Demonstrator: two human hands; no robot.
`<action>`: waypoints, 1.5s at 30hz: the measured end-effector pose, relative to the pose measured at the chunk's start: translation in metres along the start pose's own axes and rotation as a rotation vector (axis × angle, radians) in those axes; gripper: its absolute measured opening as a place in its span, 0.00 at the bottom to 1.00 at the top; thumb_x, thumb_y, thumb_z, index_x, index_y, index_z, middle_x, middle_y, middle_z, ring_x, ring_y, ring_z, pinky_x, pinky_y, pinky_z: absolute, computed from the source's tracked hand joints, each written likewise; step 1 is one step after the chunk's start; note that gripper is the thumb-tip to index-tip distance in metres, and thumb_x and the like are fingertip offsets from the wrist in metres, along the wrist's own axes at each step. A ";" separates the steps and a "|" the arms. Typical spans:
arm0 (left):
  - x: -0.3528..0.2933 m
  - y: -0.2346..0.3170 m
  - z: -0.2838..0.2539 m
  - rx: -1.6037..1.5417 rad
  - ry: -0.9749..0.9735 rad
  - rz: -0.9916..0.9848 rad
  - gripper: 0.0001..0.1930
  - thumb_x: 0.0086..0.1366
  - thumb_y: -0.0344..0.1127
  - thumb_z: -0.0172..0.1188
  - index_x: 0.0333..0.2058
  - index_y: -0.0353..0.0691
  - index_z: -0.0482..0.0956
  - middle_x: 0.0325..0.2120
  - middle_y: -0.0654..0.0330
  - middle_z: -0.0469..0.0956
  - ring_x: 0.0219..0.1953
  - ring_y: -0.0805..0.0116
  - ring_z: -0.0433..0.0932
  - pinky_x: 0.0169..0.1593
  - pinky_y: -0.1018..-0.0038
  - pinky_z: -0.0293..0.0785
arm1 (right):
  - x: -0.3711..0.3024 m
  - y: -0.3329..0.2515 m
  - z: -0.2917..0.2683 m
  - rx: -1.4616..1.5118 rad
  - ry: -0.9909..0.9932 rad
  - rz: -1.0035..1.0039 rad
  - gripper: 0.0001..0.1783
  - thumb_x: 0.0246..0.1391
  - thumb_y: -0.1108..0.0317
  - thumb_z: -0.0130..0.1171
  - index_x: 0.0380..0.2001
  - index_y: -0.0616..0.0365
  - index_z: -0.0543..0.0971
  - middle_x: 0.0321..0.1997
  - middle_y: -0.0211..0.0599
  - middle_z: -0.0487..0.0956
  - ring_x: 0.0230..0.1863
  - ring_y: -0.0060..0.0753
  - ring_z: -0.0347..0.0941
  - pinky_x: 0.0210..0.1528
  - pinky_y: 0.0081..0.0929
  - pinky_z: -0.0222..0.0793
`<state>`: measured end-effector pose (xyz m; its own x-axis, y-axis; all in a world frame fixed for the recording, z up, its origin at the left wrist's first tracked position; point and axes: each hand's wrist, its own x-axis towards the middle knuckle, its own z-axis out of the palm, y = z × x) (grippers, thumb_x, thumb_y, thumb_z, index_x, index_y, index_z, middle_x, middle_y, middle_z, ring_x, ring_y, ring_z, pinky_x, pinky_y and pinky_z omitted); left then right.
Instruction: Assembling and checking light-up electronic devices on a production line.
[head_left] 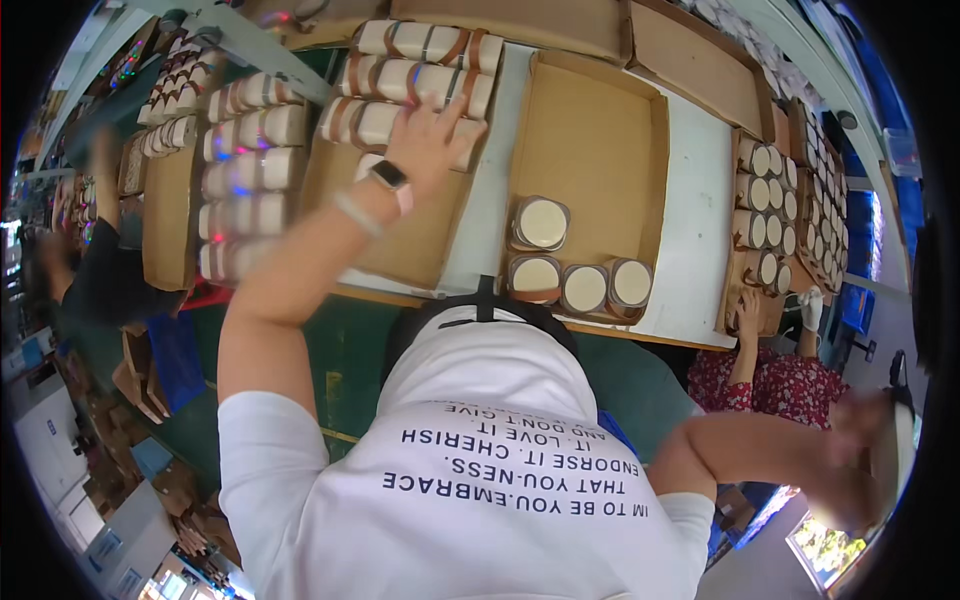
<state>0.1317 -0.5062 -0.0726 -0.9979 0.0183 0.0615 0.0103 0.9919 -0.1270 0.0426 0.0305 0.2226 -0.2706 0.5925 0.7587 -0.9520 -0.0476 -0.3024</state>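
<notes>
My left hand (432, 145) reaches up over rows of cream jars (420, 80) that lie on their sides with brown bands round them. Its fingers are spread on the nearer jars, and a dark watch is on the wrist. Below these rows, bare cardboard of their shallow carton (420, 235) shows. To the right, another shallow carton (590, 110) holds several jars (541, 223) with round cream tops in its near end. My right arm is bent far out to the right. Blur hides the fingers of my right hand (848, 490), and I cannot make out anything in it.
A carton of banded jars (250, 170) stands left, beside a metal post. A co-worker's dark sleeve (115, 275) is further left. At right, a co-worker in a red floral garment (765, 385) has hands at a carton of round-topped jars (765, 195). More cartons (690, 60) line the back.
</notes>
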 end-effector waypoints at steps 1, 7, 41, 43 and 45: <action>0.013 0.001 0.018 0.049 -0.043 0.153 0.30 0.58 0.36 0.52 0.59 0.62 0.57 0.62 0.57 0.50 0.64 0.50 0.47 0.57 0.44 0.52 | -0.037 -0.024 0.029 -0.070 0.116 -0.068 0.43 0.40 0.32 0.53 0.51 0.52 0.64 0.50 0.43 0.65 0.51 0.47 0.57 0.48 0.58 0.58; 0.054 -0.008 0.087 0.182 -0.323 0.514 0.25 0.58 0.39 0.51 0.55 0.71 0.62 0.64 0.62 0.47 0.64 0.53 0.47 0.56 0.47 0.57 | -0.089 0.009 0.063 -0.138 0.036 0.144 0.41 0.44 0.45 0.59 0.59 0.50 0.58 0.63 0.45 0.56 0.66 0.47 0.45 0.62 0.61 0.45; -0.073 0.106 -0.063 -2.616 0.030 -0.571 0.35 0.59 0.64 0.46 0.57 0.45 0.60 0.53 0.60 0.66 0.54 0.63 0.67 0.57 0.62 0.63 | -0.387 0.079 -0.016 -0.756 -1.771 0.719 0.49 0.35 0.70 0.64 0.63 0.48 0.52 0.62 0.51 0.56 0.61 0.55 0.54 0.61 0.42 0.53; -0.077 0.104 -0.052 -2.470 0.042 -0.511 0.34 0.60 0.61 0.48 0.57 0.43 0.59 0.53 0.59 0.65 0.54 0.64 0.66 0.57 0.63 0.63 | -0.366 0.046 0.014 -0.479 -1.460 0.997 0.51 0.36 0.70 0.64 0.64 0.49 0.49 0.62 0.51 0.55 0.62 0.54 0.53 0.62 0.42 0.51; -0.075 0.113 -0.057 -2.183 0.054 -0.614 0.32 0.63 0.48 0.53 0.57 0.34 0.53 0.52 0.54 0.63 0.55 0.65 0.64 0.57 0.68 0.62 | -0.353 0.015 0.039 -0.130 -1.350 0.994 0.50 0.38 0.69 0.62 0.64 0.54 0.47 0.62 0.53 0.54 0.62 0.53 0.53 0.63 0.42 0.47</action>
<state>0.2110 -0.3885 -0.0351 -0.9054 -0.2787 -0.3201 -0.1285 -0.5387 0.8326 0.1185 -0.2103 -0.0269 -0.7036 -0.6937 0.1540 -0.3497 0.1494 -0.9249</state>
